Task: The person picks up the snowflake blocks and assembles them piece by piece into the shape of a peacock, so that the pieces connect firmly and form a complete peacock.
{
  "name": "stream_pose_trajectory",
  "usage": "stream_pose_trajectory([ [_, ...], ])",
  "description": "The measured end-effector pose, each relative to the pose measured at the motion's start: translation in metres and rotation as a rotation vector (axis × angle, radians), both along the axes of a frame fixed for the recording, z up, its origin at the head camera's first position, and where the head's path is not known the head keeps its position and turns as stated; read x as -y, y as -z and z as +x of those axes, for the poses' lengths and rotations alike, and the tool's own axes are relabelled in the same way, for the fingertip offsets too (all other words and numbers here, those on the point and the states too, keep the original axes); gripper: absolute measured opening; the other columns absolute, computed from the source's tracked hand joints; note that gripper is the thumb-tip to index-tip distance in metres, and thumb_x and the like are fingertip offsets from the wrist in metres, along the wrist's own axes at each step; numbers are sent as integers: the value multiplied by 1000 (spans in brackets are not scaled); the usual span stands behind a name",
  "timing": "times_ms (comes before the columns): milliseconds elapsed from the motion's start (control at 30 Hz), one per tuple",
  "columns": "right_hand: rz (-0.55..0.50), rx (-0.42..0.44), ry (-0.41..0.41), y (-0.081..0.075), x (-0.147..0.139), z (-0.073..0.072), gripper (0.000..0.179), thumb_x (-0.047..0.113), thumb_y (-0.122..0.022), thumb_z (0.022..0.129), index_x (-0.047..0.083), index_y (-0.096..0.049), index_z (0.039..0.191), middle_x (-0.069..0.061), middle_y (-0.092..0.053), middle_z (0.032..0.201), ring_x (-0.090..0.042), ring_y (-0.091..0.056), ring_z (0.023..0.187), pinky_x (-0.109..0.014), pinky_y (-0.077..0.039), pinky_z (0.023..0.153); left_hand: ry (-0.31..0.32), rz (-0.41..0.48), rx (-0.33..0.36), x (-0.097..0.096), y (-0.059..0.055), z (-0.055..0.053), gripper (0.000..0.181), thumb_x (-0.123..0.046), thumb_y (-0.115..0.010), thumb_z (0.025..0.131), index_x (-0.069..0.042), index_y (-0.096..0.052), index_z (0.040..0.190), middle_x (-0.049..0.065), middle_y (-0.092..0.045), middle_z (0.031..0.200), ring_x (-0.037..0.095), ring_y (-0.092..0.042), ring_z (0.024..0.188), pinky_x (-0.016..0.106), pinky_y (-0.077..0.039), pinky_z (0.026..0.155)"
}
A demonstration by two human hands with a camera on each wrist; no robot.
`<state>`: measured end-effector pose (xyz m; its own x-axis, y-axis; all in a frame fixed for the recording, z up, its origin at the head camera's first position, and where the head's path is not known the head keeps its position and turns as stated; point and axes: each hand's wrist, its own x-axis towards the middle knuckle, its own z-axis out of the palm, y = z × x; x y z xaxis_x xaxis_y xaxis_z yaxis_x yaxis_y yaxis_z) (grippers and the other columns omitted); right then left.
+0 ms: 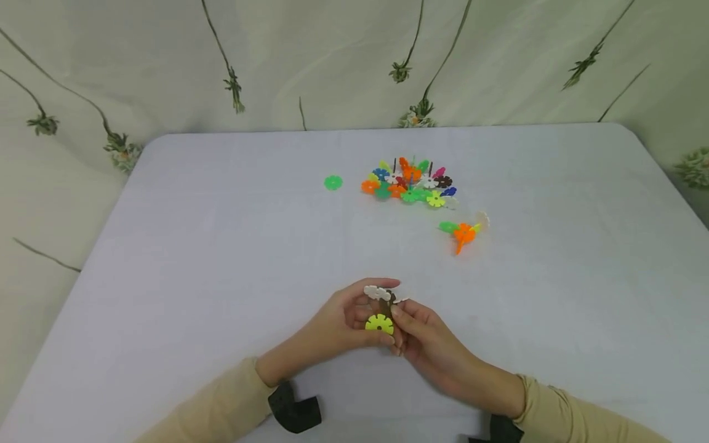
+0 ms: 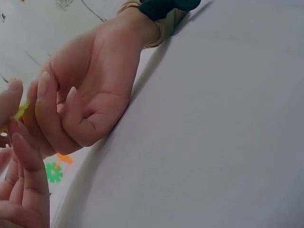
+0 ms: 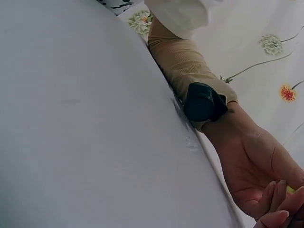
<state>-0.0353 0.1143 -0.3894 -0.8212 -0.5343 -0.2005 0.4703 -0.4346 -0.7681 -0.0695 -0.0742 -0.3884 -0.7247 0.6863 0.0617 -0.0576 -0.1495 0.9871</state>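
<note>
Both hands meet over the near part of the table, around a small group of joined, notched flower-shaped plastic discs. My left hand (image 1: pixel 332 323) pinches the yellow disc (image 1: pixel 379 323), its thumb across the lower edge. A white disc (image 1: pixel 376 292) stands above it, beneath the raised left forefinger. Between them sits a dark brown disc (image 1: pixel 386 306), gripped by the thumb and fingers of my right hand (image 1: pixel 443 351). Another white edge shows by the right fingertips, mostly hidden. In the left wrist view, only a sliver of yellow disc (image 2: pixel 21 112) shows among the fingers.
Farther back lies a pile of multicoloured discs (image 1: pixel 410 194). One loose green disc (image 1: pixel 333 182) is left of it. Nearer, on the right, rests a joined piece with an orange disc (image 1: pixel 464 233), green, yellow and clear parts. A floral cloth (image 1: pixel 343 61) hangs behind the white table (image 1: pixel 221 246).
</note>
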Motion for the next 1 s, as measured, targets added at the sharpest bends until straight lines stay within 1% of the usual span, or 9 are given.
stream_pose_trajectory([
  [100,-13,-21,20,1,0,0,17,15,-43,101,10,-52,87,3,-50,67,-12,-44,64,-21,-39,62,-60,-66,45,1,2,0,60,3,-71,80,0,-44,133,14,-64,92,18,-62,76,28,-53,66],
  [200,0,-44,54,3,0,3,17,13,-44,100,11,-55,87,3,-51,68,-12,-44,65,-21,-39,62,-92,-88,180,3,3,3,48,1,-68,83,2,-48,127,10,-63,85,17,-62,71,28,-53,65],
  [267,34,-62,86,4,-1,4,18,12,-46,100,12,-58,87,3,-51,69,-12,-46,66,-21,-40,63,-86,-60,307,5,4,6,43,-2,-66,86,4,-49,125,9,-63,86,17,-64,72,30,-54,68],
  [333,81,-86,114,6,-2,5,17,12,-47,99,13,-59,87,3,-52,69,-11,-47,66,-20,-41,63,-74,-19,407,6,5,9,40,-6,-63,89,6,-48,125,7,-63,86,16,-64,74,28,-53,71],
  [467,146,-155,140,8,-3,5,15,11,-49,98,11,-58,87,2,-53,68,-11,-48,65,-21,-42,63,-66,68,532,8,6,12,35,-11,-58,93,3,-50,123,2,-64,86,12,-62,72,20,-51,70],
  [600,165,-240,150,8,-4,4,12,9,-47,98,10,-59,95,1,-54,68,-12,-49,64,-21,-44,62,-85,146,571,5,5,13,28,-5,-56,92,1,-54,119,0,-64,83,10,-61,69,17,-50,67],
  [700,177,-306,149,7,-5,2,14,7,-46,99,9,-59,103,1,-52,67,-13,-49,64,-22,-44,63,-113,193,571,1,3,15,28,1,-54,91,1,-55,118,0,-63,82,10,-60,67,17,-49,67],
  [800,174,-350,139,5,-5,0,15,6,-44,99,8,-58,104,-1,-49,67,-15,-47,64,-24,-43,63,-150,224,576,-3,0,17,27,2,-53,91,1,-56,117,2,-64,86,10,-60,67,17,-49,67],
  [1000,185,-329,126,2,-3,-1,14,10,-44,100,9,-57,99,-1,-48,66,-15,-47,64,-26,-42,64,-214,257,600,-8,-4,20,18,-1,-55,92,-3,-61,109,3,-64,94,7,-58,69,18,-49,67],
])
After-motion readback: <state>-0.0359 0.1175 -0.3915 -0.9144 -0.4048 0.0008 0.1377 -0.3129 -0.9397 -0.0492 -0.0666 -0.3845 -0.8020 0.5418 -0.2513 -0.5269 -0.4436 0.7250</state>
